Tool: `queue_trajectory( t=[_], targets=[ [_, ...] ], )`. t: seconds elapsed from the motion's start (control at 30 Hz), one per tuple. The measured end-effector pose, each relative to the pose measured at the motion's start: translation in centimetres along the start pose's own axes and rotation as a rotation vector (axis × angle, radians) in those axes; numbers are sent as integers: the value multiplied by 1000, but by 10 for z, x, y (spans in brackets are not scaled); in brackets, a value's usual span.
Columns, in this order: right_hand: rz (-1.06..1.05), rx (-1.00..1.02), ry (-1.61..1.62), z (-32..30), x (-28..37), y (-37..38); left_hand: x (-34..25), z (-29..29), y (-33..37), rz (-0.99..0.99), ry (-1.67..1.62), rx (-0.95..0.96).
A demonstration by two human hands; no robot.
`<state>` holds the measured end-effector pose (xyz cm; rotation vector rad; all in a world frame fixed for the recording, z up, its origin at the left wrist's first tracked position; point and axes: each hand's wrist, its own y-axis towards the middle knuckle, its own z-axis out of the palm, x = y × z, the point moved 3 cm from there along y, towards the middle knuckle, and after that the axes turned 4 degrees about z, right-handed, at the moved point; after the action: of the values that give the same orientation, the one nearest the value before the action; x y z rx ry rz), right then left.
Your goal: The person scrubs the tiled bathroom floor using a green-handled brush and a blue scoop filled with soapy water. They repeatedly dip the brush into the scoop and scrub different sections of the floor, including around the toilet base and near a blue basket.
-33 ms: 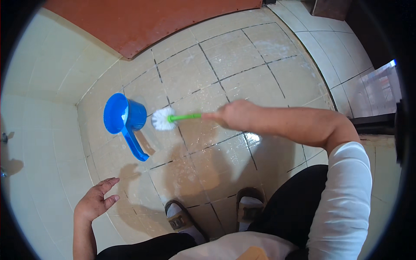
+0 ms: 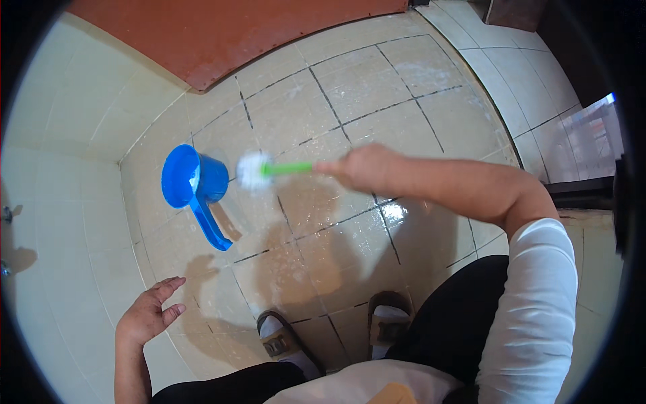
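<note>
My right hand point(image 2: 369, 168) is closed round the green handle of a toilet brush point(image 2: 286, 168), with a finger stretched along it. The round white bristle head, smeared by motion, is over the wet beige floor tiles; I cannot tell whether it touches them. Left of the bristles lies a blue dipper point(image 2: 214, 178), tipped on its side with its mouth to the left and its handle toward me. At the lower left my left hand point(image 2: 149, 313) hangs above the floor, thumb and fingers apart, holding nothing.
A reddish-brown door panel point(image 2: 256, 30) spans the far side. Pale tiled wall point(image 2: 64, 222) with small metal fittings rises at the left. My sandalled feet point(image 2: 282, 340) stand close below the wet floor point(image 2: 377, 121). A raised edge and white tiles point(image 2: 498, 74) lie at the far right.
My right hand and the brush have shifted slightly away from me, and the bristles are more blurred. My left hand and the dipper look unmoved.
</note>
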<state>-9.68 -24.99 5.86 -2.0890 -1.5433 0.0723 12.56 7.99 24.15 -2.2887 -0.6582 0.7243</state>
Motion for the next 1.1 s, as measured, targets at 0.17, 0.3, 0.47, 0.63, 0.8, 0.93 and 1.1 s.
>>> queue_trajectory(
  t=[0.17,0.3,0.47,0.63,0.8,0.93,1.1],
  targets=[
    [577,-368,17,-55,-155,32,9,0,-15,-42,-19,-19],
    [781,-422,-16,-42,-242,14,16,6,-13,-42,-16,14],
    [289,-223,65,-1,-82,-20,9,9,-9,-56,-12,43],
    [403,-165,80,15,-88,-91,-7,0,2,40,52,-14],
    [985,-443,170,49,-239,-176,-20,-2,13,47,75,10],
    [861,-337,280,67,-173,-182,-35,-5,17,84,121,18],
    [504,-230,338,88,-43,-182,-45,-9,18,105,148,-17]
  ],
)
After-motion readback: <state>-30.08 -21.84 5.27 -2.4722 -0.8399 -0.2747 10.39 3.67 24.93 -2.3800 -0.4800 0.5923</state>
